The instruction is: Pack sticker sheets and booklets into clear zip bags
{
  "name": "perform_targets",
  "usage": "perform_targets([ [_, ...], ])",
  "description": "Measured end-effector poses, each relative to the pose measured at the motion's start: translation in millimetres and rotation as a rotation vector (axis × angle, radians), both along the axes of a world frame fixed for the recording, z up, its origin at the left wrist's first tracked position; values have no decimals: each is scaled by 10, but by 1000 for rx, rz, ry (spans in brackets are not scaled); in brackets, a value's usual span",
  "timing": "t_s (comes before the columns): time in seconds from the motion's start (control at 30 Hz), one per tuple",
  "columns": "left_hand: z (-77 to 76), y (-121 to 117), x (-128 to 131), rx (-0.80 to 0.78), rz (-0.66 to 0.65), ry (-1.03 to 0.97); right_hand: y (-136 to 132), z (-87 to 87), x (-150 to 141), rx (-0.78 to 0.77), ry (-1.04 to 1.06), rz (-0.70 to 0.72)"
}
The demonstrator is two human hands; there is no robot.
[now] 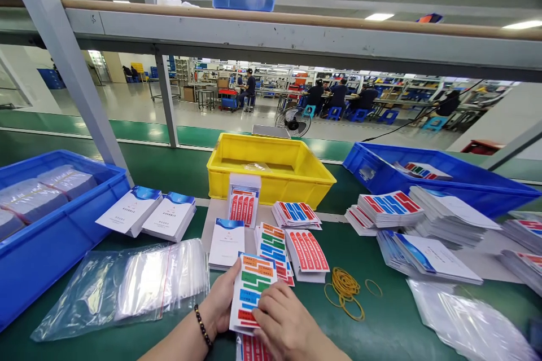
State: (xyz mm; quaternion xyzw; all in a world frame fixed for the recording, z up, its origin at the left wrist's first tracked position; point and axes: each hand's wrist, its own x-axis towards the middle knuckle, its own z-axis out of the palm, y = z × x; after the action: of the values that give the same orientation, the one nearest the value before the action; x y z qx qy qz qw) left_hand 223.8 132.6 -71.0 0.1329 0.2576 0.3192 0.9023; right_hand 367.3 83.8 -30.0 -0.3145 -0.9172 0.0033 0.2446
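Observation:
My left hand [221,300], with a beaded bracelet at the wrist, grips the left edge of a coloured label sheet [249,281] printed in orange, green, blue and red. My right hand [287,316] is closed at the sheet's lower right edge, its curled fingers over the front. Below them a red-striped label sheet [249,348] partly shows; what bears it is hidden. Just beyond the hands lie a stack of white-and-blue booklets [227,243], a stack of multicoloured label sheets [273,241] and a stack of red label sheets [308,254].
A yellow bin [271,180] stands at the back, between a left blue bin [63,231] and a right blue bin [440,180]. Plastic bags [139,276] lie left, rubber bands [345,287] right. Several more paper stacks [389,208] flank these. A metal shelf beam [271,31] crosses overhead.

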Motion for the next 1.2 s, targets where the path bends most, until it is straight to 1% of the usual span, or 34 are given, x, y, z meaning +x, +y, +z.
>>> perform_targets([
  [0.07,6,-20,-11,44,41,82,78,2,109,-51,22,-8],
  [0.13,15,-31,-22,60,74,173,218,-11,317,-51,73,-98],
  [0.2,34,-29,-29,41,78,241,383,-64,578,33,125,-372],
  [0.27,64,-21,-28,25,75,283,519,-156,812,37,49,-665],
  [0.3,83,-18,-26,23,74,290,564,-207,897,15,-11,-745],
  [0.37,123,-17,-17,25,70,304,606,-299,987,-20,-117,-822],
  [0.43,160,-24,-9,24,61,326,606,-359,983,-17,-183,-841],
  [0.53,186,-43,-6,28,43,353,602,-386,908,49,-243,-885],
  [0.63,170,-55,-11,39,31,349,630,-386,873,101,-274,-922],
  [0.73,146,-56,-16,44,31,341,655,-381,902,91,-262,-923],
  [0.87,172,-55,-13,36,9,343,650,-353,940,33,-233,-877],
  [1.0,227,-54,-5,33,7,352,630,-348,967,25,-198,-865],
  [1.07,229,-49,-5,30,30,361,627,-364,1002,29,-171,-840],
  [1.13,202,-37,-7,24,61,363,623,-370,1033,70,-97,-782],
  [1.2,149,-24,-8,14,84,361,603,-336,1015,194,40,-699],
])
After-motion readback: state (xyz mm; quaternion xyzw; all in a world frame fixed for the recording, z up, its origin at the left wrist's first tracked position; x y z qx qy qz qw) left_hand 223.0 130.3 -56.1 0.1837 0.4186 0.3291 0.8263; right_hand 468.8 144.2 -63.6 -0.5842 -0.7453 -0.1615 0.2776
